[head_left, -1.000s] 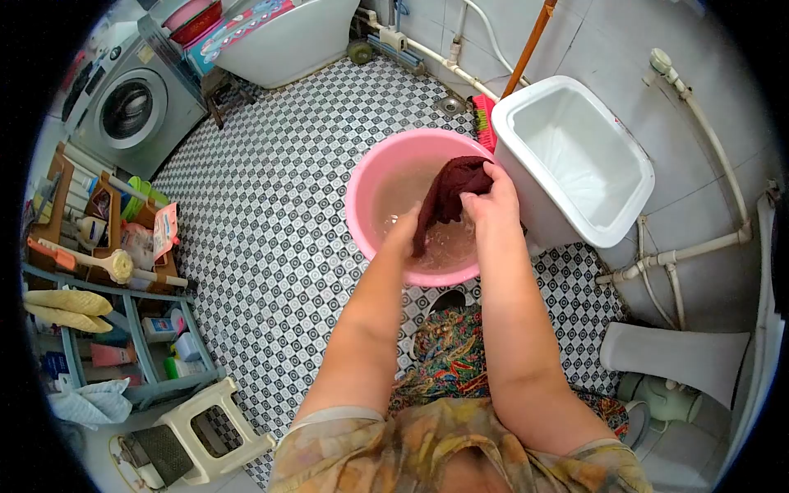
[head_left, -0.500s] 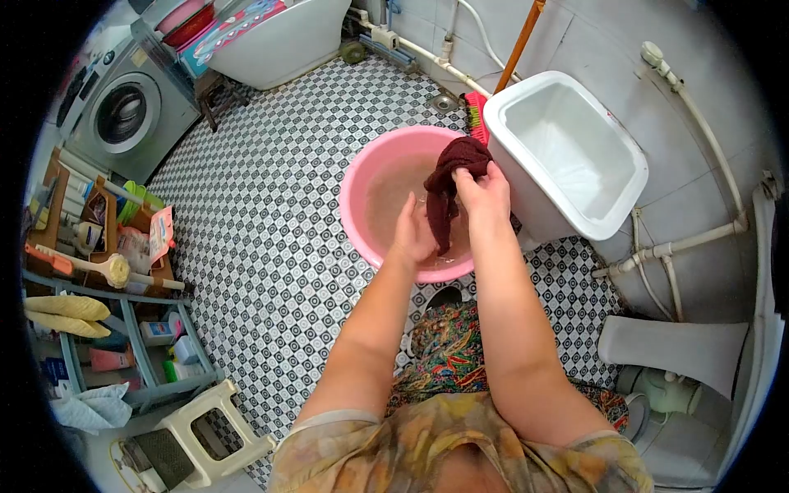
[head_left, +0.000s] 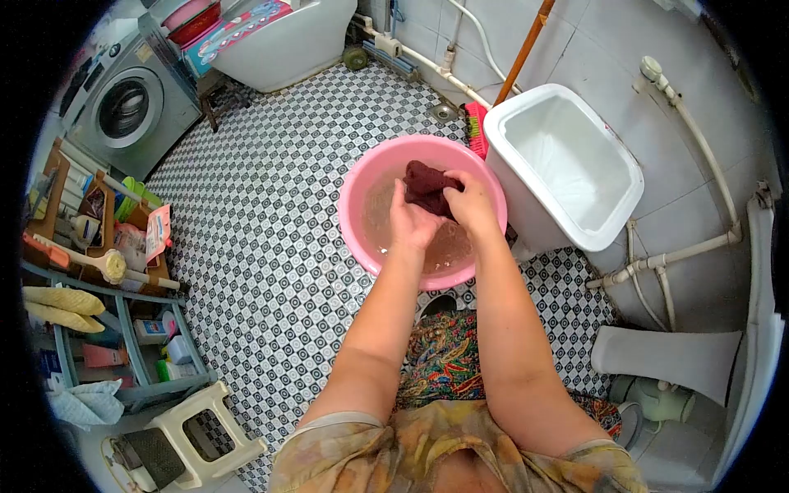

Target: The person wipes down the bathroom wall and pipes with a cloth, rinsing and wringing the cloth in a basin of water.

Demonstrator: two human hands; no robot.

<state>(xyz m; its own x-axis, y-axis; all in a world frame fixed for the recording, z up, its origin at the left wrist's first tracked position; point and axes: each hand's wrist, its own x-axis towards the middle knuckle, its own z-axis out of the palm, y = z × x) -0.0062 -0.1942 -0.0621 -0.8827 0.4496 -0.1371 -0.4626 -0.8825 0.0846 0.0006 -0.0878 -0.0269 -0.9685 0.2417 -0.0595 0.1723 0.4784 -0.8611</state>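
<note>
A wet-looking dark maroon cloth is bunched up over the pink basin, which holds murky water. My right hand grips the cloth's right side between thumb and fingers. Underneath and to the left, my left hand is cupped palm up around the bundle, its thumb upright and its other fingers partly hidden by the cloth. Whether the cloth is a garment or a towel cannot be made out.
A tall white bin-like tub stands close at the basin's right, with a red brush behind. Pipes run along the right wall. At left are a washing machine, shelves and a cream stool.
The cloth has gone from hanging down from my right hand to a bunched bundle between both hands. My right hand has come lower and left, and my left hand now meets the cloth.
</note>
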